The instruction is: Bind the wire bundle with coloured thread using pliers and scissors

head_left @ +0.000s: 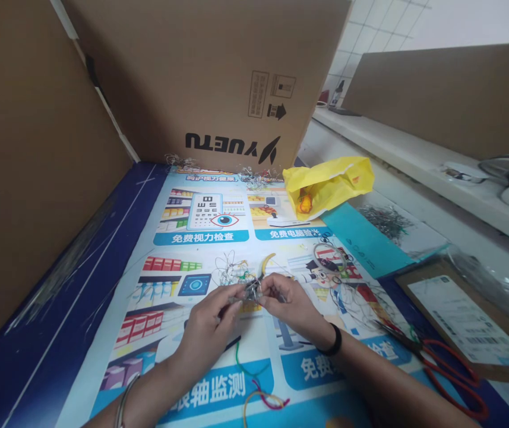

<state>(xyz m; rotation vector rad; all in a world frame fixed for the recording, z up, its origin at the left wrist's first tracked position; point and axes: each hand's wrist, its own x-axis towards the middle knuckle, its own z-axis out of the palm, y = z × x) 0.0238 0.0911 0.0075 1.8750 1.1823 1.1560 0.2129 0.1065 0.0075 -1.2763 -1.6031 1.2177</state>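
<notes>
Both hands meet over the printed sheet. My left hand [214, 318], fingers closed, pinches a small tangle of thin silvery wire [253, 291] from the left. From the right, the thumb and fingertips of my right hand [290, 302] close on the same tangle. Just beyond the fingers lies a tool with a curved yellow handle [266, 261], partly hidden. Loose loops of fine wire [228, 267] spread out behind my left fingers. A green thread [237, 356] runs down the sheet below the hands, near a magenta and yellow cord [266, 401].
Red-handled scissors [452, 371] lie at right, near a labelled cardboard parcel [470, 321]. A yellow bag [329, 184] stands at the back, with a pile of wire pieces [383, 223] to its right. A wire ring [329, 257] rests on the sheet. Cardboard panels [209, 77] wall the back and left.
</notes>
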